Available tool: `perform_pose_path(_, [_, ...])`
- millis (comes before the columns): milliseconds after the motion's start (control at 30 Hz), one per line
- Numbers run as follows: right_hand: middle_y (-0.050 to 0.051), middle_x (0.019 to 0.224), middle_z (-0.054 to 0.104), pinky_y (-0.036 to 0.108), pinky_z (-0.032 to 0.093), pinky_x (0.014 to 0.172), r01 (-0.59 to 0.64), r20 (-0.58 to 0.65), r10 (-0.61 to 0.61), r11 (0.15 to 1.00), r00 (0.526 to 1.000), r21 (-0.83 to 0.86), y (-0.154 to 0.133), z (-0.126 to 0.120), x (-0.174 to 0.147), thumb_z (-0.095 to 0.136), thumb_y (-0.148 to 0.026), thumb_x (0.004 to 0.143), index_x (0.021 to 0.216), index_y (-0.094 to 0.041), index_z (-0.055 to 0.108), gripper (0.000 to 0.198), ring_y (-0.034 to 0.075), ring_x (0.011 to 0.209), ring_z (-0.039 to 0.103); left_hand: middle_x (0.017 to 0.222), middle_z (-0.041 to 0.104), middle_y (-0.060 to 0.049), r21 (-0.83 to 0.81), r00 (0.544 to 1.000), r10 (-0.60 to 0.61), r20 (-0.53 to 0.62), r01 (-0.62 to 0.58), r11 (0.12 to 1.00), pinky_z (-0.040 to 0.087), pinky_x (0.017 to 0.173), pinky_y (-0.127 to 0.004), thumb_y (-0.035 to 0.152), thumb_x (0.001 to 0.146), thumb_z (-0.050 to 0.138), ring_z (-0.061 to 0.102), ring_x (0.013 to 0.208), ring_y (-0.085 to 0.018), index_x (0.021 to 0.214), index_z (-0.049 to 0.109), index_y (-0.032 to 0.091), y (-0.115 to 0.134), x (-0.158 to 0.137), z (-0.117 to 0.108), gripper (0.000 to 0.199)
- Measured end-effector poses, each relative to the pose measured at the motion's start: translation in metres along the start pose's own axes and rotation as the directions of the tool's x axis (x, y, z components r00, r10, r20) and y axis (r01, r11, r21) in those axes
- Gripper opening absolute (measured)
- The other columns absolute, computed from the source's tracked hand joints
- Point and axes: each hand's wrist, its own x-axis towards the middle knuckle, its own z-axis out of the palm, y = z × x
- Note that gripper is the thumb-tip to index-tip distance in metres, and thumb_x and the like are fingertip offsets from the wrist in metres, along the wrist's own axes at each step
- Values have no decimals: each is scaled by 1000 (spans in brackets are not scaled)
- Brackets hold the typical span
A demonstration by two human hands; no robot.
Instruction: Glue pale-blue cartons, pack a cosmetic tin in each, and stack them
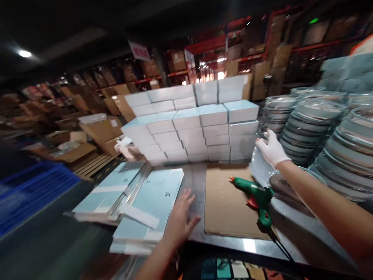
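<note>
My left hand (181, 217) is bare and open, fingers spread, beside a stack of flat light-blue sheets (155, 198) on the metal table. My right hand (272, 149), in a white glove, reaches out between the white boxes and the stacked round containers (304, 120), its fingers apart. Under it is a clear, shiny surface (259, 167), perhaps plastic, blurred; I see no grip on it. A green hot glue gun (258, 194) with a red trigger lies on a cardboard sheet (223, 210) between my hands. Another round container (287, 186) is below my right forearm.
Light-blue-topped white boxes (189, 128) form a wall along the table's back. A second sheet stack (107, 190) lies left. Blue plastic crates (35, 190), open cartons (72, 151) and a wooden pallet (96, 163) are on the floor. The glue gun's cord (281, 247) runs off the front edge.
</note>
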Motion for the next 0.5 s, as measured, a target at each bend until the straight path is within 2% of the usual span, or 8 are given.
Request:
perform_pose_path(67, [28,164,55,60,37,131,26,123,-24,1000,992,-13,15,-10,-46,65,-53,89,159,-15,48,82,46,148,59,165,57,-23,102,973,-215,-80,222,970,44,128,-55,55,106,55,52,157,-38,152,61,15,-20,13,-46,61])
perform_pose_path(100, [25,161,59,59,39,130,73,189,-67,997,980,-28,24,-15,-66,67,-56,86,152,-22,56,75,45,149,58,164,57,-24,169,930,-361,-64,367,915,40,131,-52,53,106,56,51,157,-37,151,61,12,-32,21,-69,61])
perform_pose_path(133, [22,157,64,60,42,127,91,246,-82,996,966,-25,32,-20,-84,68,-59,85,144,-30,61,67,46,145,62,164,57,-25,240,848,-527,-48,522,818,37,132,-50,51,105,58,50,158,-37,152,59,10,-45,29,-89,62])
perform_pose_path(167, [18,152,69,61,46,124,79,309,-65,996,949,-34,40,-24,-99,68,-62,84,138,-37,65,59,45,141,65,166,54,-25,297,729,-683,-38,661,689,36,132,-49,51,103,61,47,160,-38,155,55,10,-59,37,-107,67])
perform_pose_path(233, [14,142,76,62,47,123,35,363,-13,998,932,-55,53,-29,-122,67,-65,81,121,-46,71,45,45,137,68,157,59,-33,321,578,-814,-57,783,533,44,124,-55,55,94,74,54,152,-47,154,53,5,-83,47,-132,81])
perform_pose_path(267, [12,137,78,62,47,123,-15,357,38,998,933,-68,58,-31,-129,66,-66,80,113,-48,73,38,45,135,69,150,64,-35,316,522,-851,-54,818,481,48,118,-56,56,89,79,60,145,-50,152,55,4,-92,50,-139,85])
perform_pose_path(367, [12,122,83,62,46,123,-185,284,198,980,938,-74,63,-32,-140,64,-67,79,92,-49,75,24,45,130,71,132,74,-34,269,446,-894,-43,867,420,55,106,-53,53,78,90,70,130,-51,133,66,6,-106,55,-147,76])
perform_pose_path(500, [12,112,85,66,49,120,-206,276,201,978,940,-12,59,-28,-141,65,-70,77,84,-49,77,25,48,125,73,140,68,-37,127,472,-870,-140,880,457,52,107,-54,38,70,95,63,138,-54,132,61,5,-96,63,-159,78])
